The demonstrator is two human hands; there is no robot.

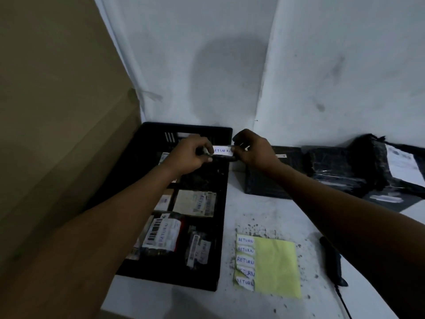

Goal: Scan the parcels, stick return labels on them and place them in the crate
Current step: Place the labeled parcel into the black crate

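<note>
Both hands up over the far end of the black crate (220, 203). Left hand (190, 155) and right hand (253, 150) each pinch one end of a white RETURN label (222, 150), stretched flat between them. A small dark parcel (224, 159) sits just under the label; which hand carries it, can't tell. Label looks thin, floppy, likely tacky underneath: hold by the end edges only, keep taut. More wrapped parcels (333, 171) right of the right hand; label sheet (276, 265) nearer the body.
</note>
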